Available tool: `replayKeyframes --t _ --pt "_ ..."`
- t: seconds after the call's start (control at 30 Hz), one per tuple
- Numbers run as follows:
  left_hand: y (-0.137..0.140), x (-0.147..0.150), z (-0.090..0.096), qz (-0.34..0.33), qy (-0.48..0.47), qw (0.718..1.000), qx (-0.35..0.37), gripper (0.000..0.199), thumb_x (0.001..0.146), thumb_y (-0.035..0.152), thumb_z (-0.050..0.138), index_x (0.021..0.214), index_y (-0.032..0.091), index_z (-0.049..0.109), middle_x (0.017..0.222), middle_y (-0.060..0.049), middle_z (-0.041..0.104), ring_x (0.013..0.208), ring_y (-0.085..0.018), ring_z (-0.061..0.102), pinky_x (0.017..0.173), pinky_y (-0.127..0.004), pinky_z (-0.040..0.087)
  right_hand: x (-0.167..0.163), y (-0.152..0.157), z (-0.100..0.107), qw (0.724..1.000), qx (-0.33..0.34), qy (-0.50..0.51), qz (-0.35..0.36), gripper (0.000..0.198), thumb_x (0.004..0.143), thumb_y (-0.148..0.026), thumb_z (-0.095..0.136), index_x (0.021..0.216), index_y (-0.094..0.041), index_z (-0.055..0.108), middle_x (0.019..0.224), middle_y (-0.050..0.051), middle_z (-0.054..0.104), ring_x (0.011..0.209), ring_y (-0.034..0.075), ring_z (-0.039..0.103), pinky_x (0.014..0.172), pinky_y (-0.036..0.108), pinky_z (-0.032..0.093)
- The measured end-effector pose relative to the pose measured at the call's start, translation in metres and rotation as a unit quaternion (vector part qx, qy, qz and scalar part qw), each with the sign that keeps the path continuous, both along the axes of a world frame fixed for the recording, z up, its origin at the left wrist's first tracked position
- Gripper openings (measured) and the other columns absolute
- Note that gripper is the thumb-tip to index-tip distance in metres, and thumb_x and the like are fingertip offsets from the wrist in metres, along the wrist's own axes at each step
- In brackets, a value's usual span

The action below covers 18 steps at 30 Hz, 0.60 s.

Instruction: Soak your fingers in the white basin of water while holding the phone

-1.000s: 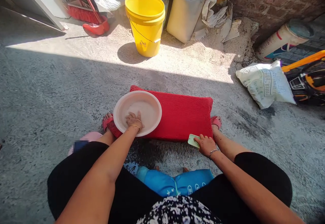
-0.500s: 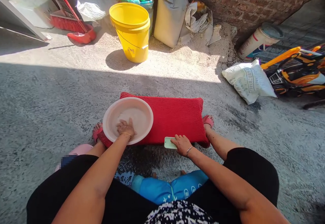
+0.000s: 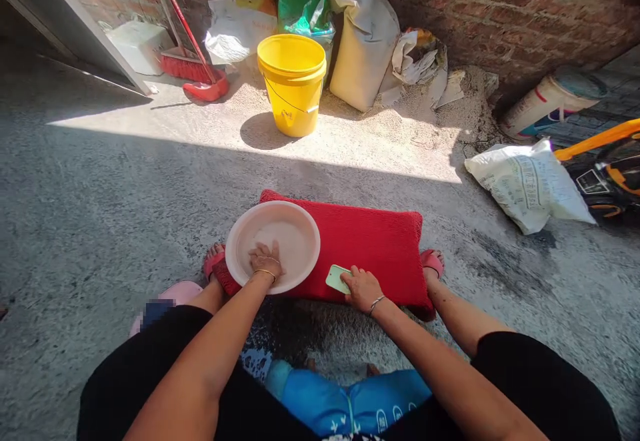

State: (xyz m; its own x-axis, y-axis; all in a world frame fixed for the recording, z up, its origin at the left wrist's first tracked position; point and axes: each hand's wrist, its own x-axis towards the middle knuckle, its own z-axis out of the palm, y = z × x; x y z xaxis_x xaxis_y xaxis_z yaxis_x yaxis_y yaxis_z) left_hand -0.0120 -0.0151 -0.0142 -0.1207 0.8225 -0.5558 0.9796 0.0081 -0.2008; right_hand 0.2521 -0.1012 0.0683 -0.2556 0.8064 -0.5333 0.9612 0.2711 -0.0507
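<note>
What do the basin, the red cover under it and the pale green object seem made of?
Basin: probably plastic with a smooth finish, judging by its even colour and rounded rim.
Red cover: apparently matt fabric, from its fuzzy, uneven edges.
Pale green object: perhaps smooth, hard plastic, given its flat, evenly coloured face, though the right hand hides part of it.

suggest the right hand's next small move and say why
Perhaps move the right hand slightly left, toward the pink basin: its grip holds the pale green object near the red cover's edge, apart from the basin, while the left hand is inside it.
</note>
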Motion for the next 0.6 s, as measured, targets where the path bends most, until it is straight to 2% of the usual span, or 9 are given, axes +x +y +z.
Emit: replayKeyframes --t 0.1,0.17,0.27,0.37,0.47,0.53,0.6 --pt "0.000 0.000 0.003 -0.012 0.026 1.000 -0.004 0.107 0.069 0.054 0.069 0.155 0.024 0.014 0.157 -0.030 0.021 0.133 -0.052 0.035 0.101 -0.058 0.033 -0.041 0.024 -0.016 0.999 0.009 0.046 0.015 0.040 0.082 -0.037 0.061 0.120 -0.026 0.058 0.117 0.011 0.056 0.106 0.025 0.055 0.083 0.034 0.040" --pt "0.001 0.001 0.005 -0.019 0.039 0.999 -0.011 0.106 0.070 0.056 0.068 0.155 0.023 0.015 0.156 -0.032 0.020 0.132 -0.052 0.036 0.098 -0.057 0.036 -0.037 0.032 -0.022 0.999 -0.004 0.045 0.008 0.042 0.083 -0.037 0.061 0.123 -0.028 0.056 0.120 0.010 0.056 0.106 0.025 0.055 0.084 0.034 0.040" --pt "0.001 0.003 0.008 -0.025 0.043 0.999 -0.015 0.106 0.071 0.056 0.068 0.155 0.021 0.014 0.155 -0.033 0.020 0.132 -0.054 0.036 0.095 -0.058 0.038 0.017 0.030 -0.023 0.999 -0.034 0.002 -0.032 0.047 0.082 -0.035 0.061 0.128 -0.031 0.054 0.122 0.010 0.055 0.105 0.025 0.057 0.084 0.034 0.039" --pt "0.001 0.004 0.009 -0.026 0.043 0.999 -0.020 0.107 0.071 0.057 0.067 0.155 0.020 0.012 0.155 -0.034 0.021 0.131 -0.055 0.036 0.093 -0.058 0.039 0.104 0.013 -0.012 0.991 -0.052 -0.072 -0.101 0.045 0.082 -0.030 0.060 0.127 -0.029 0.058 0.118 0.011 0.057 0.102 0.025 0.058 0.082 0.034 0.038" --pt "0.002 0.005 0.009 -0.030 0.052 0.998 -0.020 0.106 0.072 0.058 0.067 0.155 0.021 0.011 0.154 -0.035 0.021 0.131 -0.054 0.037 0.092 -0.055 0.041 0.177 -0.003 0.004 0.966 -0.046 -0.168 -0.189 0.034 0.087 -0.025 0.054 0.119 -0.022 0.066 0.113 0.016 0.058 0.101 0.027 0.059 0.080 0.037 0.037" --pt "0.002 0.005 0.008 -0.031 0.056 0.998 -0.018 0.105 0.073 0.057 0.066 0.155 0.022 0.012 0.155 -0.034 0.020 0.131 -0.053 0.038 0.092 -0.055 0.041 0.193 -0.005 0.013 0.954 -0.025 -0.200 -0.222 0.032 0.087 -0.027 0.053 0.115 -0.020 0.068 0.115 0.019 0.057 0.101 0.030 0.058 0.081 0.040 0.038" --pt "0.002 0.005 0.006 -0.028 0.059 0.998 -0.019 0.104 0.073 0.056 0.066 0.155 0.022 0.012 0.155 -0.034 0.020 0.132 -0.053 0.037 0.092 -0.055 0.040 0.177 0.002 0.017 0.961 -0.007 -0.178 -0.213 0.035 0.085 -0.029 0.056 0.118 -0.021 0.066 0.116 0.018 0.056 0.100 0.029 0.058 0.082 0.039 0.038"
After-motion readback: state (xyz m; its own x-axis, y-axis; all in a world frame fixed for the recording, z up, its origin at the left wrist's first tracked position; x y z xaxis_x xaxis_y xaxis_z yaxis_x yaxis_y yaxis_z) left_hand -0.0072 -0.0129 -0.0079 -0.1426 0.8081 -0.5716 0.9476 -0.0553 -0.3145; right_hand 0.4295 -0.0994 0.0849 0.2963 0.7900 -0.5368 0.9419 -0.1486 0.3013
